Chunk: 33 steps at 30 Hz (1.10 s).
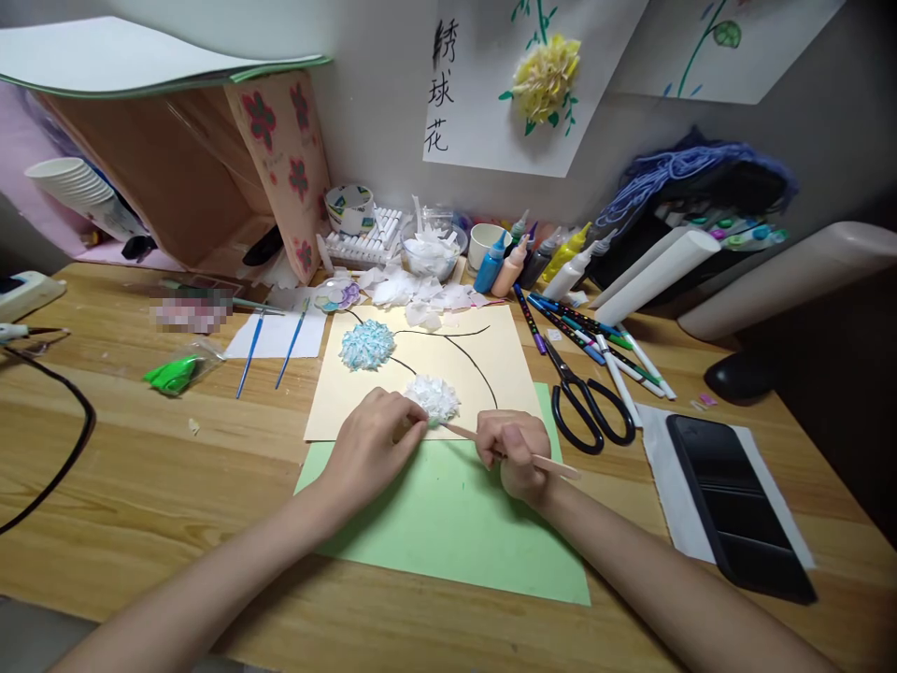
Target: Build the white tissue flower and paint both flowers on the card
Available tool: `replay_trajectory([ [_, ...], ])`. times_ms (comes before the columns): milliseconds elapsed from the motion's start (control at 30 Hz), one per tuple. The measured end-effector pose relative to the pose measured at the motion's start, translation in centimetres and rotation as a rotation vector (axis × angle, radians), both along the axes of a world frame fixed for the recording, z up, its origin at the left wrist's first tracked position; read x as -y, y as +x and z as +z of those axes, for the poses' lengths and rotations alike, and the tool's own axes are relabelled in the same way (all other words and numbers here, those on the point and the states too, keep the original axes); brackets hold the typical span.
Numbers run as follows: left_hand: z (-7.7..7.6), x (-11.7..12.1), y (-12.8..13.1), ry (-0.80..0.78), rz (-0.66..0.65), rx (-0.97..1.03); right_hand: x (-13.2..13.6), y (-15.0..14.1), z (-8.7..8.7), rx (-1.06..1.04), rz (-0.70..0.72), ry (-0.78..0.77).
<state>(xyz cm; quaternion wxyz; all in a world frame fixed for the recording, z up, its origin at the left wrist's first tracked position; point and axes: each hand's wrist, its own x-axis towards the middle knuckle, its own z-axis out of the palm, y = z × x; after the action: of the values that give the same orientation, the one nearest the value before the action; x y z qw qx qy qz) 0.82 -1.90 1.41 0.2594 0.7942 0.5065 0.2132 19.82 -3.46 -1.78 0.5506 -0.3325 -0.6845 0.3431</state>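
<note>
My right hand (pixel 515 451) is closed around a flat wooden craft stick (pixel 557 466). The stick's far tip meets the lower edge of a white paper-petal flower (pixel 435 397). At that flower's lower left edge, my left hand (pixel 382 430) has its fingers drawn together in a pinch; what lies between them is hidden. The flower sits on a cream paper sheet (pixel 350 407) with black curved stem lines. Up and to the left on the same sheet is a blue-and-white flower (pixel 368 345). A green sheet (pixel 448 523) lies under the cream one.
Torn white petals (pixel 420 292) lie behind the sheet, near a clear bowl (pixel 435 252) and several paint bottles (pixel 494 262). Black-handled scissors (pixel 581 407), markers (pixel 595 332) and a phone (pixel 739 505) are at right. Two paintbrushes (pixel 291 344) and a green packet (pixel 175 374) lie left.
</note>
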Motion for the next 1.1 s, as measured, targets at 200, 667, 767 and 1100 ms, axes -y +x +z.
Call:
replay_trajectory([
  [200,-0.1,0.1,0.2,0.081,-0.008,-0.041,-0.4,-0.3,0.3,0.2,0.077,0.076],
  [667,-0.8,0.1,-0.1,0.01,0.138,0.037,-0.4,-0.3,-0.1,0.216,-0.008,-0.096],
  [767,-1.1,-0.1,-0.2,-0.065,0.206,0.046,-0.3,-0.2,-0.3,0.158,-0.019,-0.216],
  [1100,-1.5,0.0,-0.3,-0.059,0.24,0.06,-0.6,-0.9,0.6,-0.034,-0.099,-0.571],
])
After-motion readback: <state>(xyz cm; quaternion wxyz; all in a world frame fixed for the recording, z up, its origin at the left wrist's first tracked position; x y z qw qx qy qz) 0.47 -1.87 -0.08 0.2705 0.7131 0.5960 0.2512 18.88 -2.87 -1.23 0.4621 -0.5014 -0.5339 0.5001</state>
